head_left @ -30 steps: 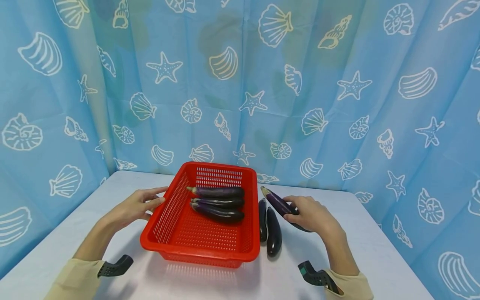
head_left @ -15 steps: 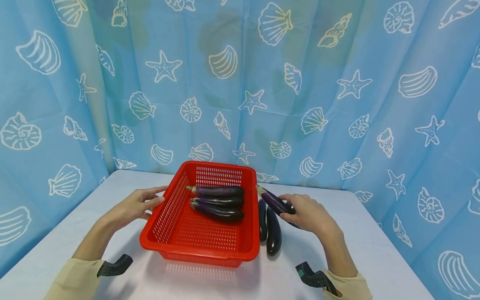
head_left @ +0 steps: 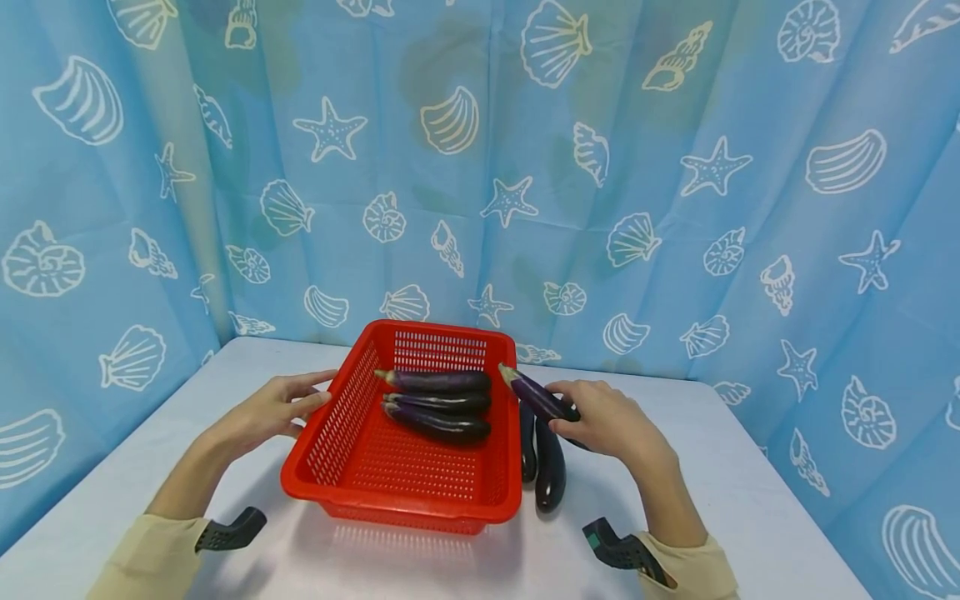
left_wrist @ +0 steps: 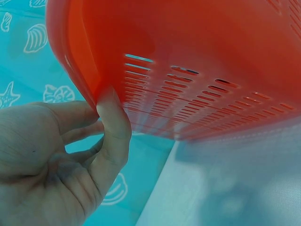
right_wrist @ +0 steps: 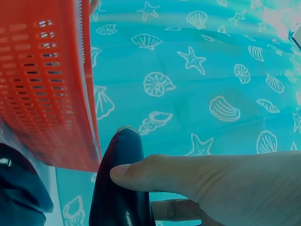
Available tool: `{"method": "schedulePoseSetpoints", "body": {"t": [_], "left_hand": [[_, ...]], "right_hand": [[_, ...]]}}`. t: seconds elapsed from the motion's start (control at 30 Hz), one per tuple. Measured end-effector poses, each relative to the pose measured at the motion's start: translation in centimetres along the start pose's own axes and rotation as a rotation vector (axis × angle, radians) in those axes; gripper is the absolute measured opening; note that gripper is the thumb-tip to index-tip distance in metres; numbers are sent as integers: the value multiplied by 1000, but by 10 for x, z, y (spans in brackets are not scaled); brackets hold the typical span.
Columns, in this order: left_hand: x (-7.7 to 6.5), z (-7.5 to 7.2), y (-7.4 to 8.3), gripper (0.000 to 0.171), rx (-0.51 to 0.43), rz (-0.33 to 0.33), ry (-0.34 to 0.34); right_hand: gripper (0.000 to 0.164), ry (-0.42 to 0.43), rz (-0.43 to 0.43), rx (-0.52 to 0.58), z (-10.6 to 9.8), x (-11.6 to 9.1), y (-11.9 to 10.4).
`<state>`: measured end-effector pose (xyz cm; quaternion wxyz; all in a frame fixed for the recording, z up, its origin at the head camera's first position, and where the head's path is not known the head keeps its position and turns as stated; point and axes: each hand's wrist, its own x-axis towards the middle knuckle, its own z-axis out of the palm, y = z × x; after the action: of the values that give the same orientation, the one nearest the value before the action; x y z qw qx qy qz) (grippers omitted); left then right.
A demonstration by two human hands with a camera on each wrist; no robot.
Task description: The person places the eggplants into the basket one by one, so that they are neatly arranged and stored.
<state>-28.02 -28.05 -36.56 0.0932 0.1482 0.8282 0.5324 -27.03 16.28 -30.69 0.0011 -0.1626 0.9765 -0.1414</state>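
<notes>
- Head view: right hand point(head_left: 607, 417) holds an eggplant point(head_left: 536, 393) toward its dark end; from this angle the stem end overlaps the right rim of the red basket point(head_left: 401, 510). Left hand point(head_left: 273, 412) at the basket's left side.
- To do it well, I judge: lift the whole length clear of the rim, then lay it down gently beside the others.
- Count: six eggplants. One held, three basket eggplants point(head_left: 438, 423) lying side by side, two table eggplants point(head_left: 551, 467) just right of the basket. One basket.
- Left wrist view: narrow pinch, thumb on the wall below the rim, fingers behind its edge. Steady pressure here should prevent sliding. One hand, one basket.
- Right wrist view: thumb over glossy skin, fingers mostly hidden; a snug hold seems wise. One held; lower-left dark shapes uncountable.
</notes>
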Motion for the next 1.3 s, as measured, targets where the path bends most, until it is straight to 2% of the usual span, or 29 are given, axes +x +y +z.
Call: {"method": "schedulePoseSetpoints", "body": {"t": [0.77, 1.0, 1.3], "left_hand": [[-1, 0, 4, 65, 16, -5, 16], [-2, 1, 3, 65, 12, -7, 24], [-2, 2, 1, 65, 3, 6, 23]], "right_hand": [[48, -59, -71, 18, -5, 25, -46], [42, -68, -122, -3, -8, 30, -62], [45, -91, -191, -35, -13, 40, -86]]}}
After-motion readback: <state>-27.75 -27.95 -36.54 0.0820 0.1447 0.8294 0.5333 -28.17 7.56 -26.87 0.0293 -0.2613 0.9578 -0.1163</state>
